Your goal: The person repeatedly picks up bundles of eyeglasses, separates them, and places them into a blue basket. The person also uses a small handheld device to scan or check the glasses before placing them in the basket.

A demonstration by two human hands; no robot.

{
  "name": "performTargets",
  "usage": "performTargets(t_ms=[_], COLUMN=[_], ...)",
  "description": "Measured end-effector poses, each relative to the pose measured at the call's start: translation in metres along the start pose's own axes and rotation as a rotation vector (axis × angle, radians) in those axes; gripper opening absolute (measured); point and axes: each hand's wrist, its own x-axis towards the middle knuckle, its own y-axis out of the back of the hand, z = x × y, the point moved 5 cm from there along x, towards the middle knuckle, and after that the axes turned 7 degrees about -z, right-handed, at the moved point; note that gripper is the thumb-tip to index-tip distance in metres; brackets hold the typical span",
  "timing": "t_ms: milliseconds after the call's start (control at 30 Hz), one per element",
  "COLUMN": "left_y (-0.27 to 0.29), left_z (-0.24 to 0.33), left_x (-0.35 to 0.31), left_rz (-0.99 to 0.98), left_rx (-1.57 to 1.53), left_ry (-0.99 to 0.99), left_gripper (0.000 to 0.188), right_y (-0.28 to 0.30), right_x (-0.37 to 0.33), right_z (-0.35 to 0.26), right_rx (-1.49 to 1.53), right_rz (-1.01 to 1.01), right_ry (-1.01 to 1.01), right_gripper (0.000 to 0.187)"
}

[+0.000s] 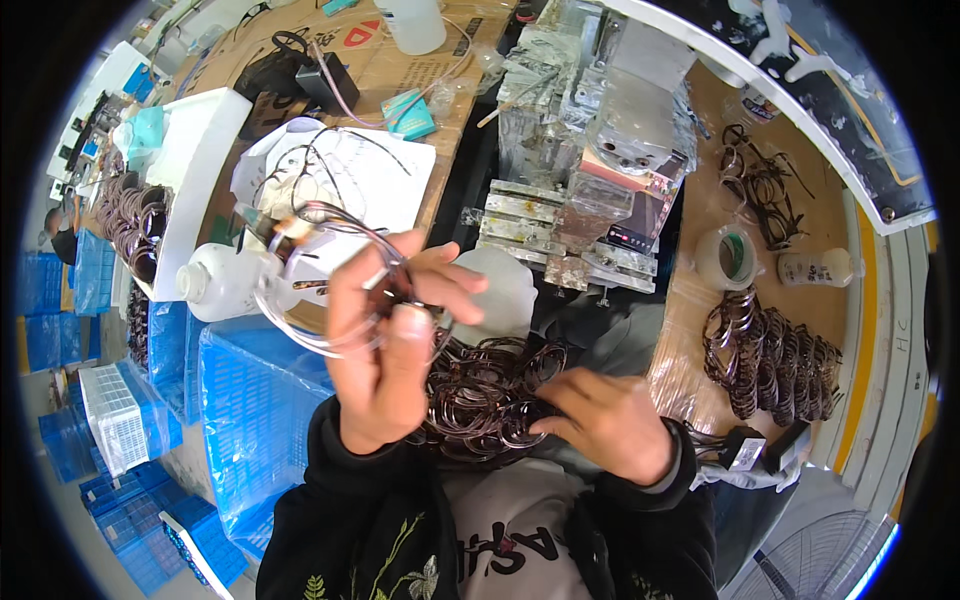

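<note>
Eyewear frames [478, 392] heaped at lower centre look unfinished; left hand [378, 385] pinches a blurred pair [388, 296], right hand [612, 422] curls against the heap, its grip unclear; stacked rows [765, 355] at middle right may be done

blurred left hand [403, 348], container [415, 28] top cropped

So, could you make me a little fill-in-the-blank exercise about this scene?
1. The right hand touches a heap of eyeglass frames coloured mostly ____.
2. The left hand grips other frames and wears no protective ____.
3. The nearest crate on the person's left is coloured ____.
4. The tape roll lies to the person's ____.

Missing words: brown; glove; blue; right.
</note>
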Motion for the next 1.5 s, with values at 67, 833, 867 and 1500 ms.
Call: performTargets(t_ms=[67,833,867,1500], left_y=[0.007,0.037,0.035,-0.006], left_z=[-0.007,-0.019,-0.021,-0.001], left_x=[-0.005,-0.028,-0.028,-0.005], left_rz=[0.128,0.514,0.527,0.005], left_rx=[-0.195,-0.088,-0.086,-0.169], left_ry=[0.104,0.161,0.189,0.087], left_gripper=[0.039,0.040,0.040,0.042], right_y=[-0.002,0.030,0.027,0.018], right_x=[-0.004,0.054,0.053,0.016], right_z=[-0.002,0.161,0.163,0.000], right_rx=[-0.074,0.913,0.887,0.210], right_rz=[0.063,1.166,1.175,0.180], right_ry=[0.078,-0.140,-0.172,-0.091], right_gripper=[0.019,0.011,0.012,0.027])
